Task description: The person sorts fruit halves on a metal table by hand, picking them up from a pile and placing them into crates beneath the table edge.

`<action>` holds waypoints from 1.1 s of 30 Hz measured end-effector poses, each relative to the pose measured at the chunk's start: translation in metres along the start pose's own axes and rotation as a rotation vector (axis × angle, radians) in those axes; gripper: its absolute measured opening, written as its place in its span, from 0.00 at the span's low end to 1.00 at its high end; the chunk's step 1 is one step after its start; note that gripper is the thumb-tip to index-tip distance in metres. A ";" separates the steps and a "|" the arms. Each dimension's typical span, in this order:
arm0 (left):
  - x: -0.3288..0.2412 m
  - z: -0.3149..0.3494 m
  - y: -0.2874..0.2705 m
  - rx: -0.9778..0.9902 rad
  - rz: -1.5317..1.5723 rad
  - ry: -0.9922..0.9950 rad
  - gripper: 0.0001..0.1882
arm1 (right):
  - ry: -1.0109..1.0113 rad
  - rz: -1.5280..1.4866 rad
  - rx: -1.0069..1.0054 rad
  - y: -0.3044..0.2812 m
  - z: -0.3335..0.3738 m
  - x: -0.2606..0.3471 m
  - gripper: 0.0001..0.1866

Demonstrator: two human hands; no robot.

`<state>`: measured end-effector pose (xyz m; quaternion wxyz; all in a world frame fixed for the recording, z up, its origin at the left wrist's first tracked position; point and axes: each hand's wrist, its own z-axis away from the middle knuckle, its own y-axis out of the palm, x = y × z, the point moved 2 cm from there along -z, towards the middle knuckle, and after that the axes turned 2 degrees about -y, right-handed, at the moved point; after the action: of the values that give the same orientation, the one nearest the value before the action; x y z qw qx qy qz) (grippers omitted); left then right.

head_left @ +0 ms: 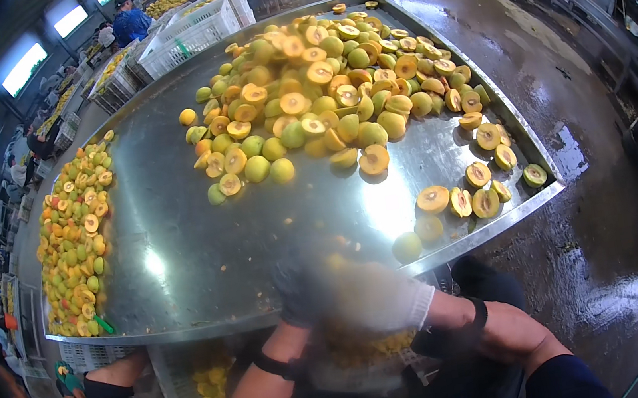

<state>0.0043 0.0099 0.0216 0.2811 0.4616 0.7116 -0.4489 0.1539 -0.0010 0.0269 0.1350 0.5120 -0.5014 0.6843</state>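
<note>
Close together at the near edge of the metal table [187, 240], my two gloved hands are blurred. My left hand [300, 286] wears a dark glove, and my right hand [384, 297] a whitish knitted one. A yellowish smear shows between them; what it is, and how the fingers are bent, cannot be made out. Beyond the hands lies a large heap of yellow-green stone fruit [294, 134], whole and halved, looking like peaches. Several loose fruit halves [485, 203] rest by the right corner. Below my hands, partly hidden by my arms, yellow fruit pieces [212, 390] lie in a container.
A second fruit heap [75, 247] lines the table's left side, with a green-handled tool [104, 324] near it. A co-worker's gloved hands [68, 377] are at lower left. White crates [189, 40] stand behind the table. Wet floor [575, 246] lies to the right.
</note>
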 end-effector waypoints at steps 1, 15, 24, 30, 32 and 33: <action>0.004 0.005 0.002 -0.047 0.053 -0.101 0.20 | 0.016 0.087 0.006 -0.001 -0.001 0.006 0.13; 0.065 0.016 0.016 -0.218 0.748 -0.807 0.14 | -0.138 0.317 -0.127 0.010 0.002 0.002 0.10; 0.081 0.013 0.026 0.088 0.049 -0.200 0.15 | -0.116 0.316 -0.100 0.013 -0.001 -0.007 0.12; 0.067 -0.002 0.021 0.042 0.195 -0.416 0.14 | -0.162 0.419 -0.148 0.012 -0.003 -0.010 0.11; 0.053 -0.004 0.015 0.084 0.009 -0.413 0.14 | -0.131 0.423 -0.200 0.014 -0.003 -0.008 0.10; 0.050 -0.002 0.012 0.110 -0.069 -0.442 0.15 | -0.136 0.447 -0.220 0.019 -0.003 -0.005 0.10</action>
<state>-0.0056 0.0338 -0.0234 0.3891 0.3423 0.6225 -0.5864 0.1417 -0.0057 0.0125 0.0011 0.4159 -0.6813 0.6024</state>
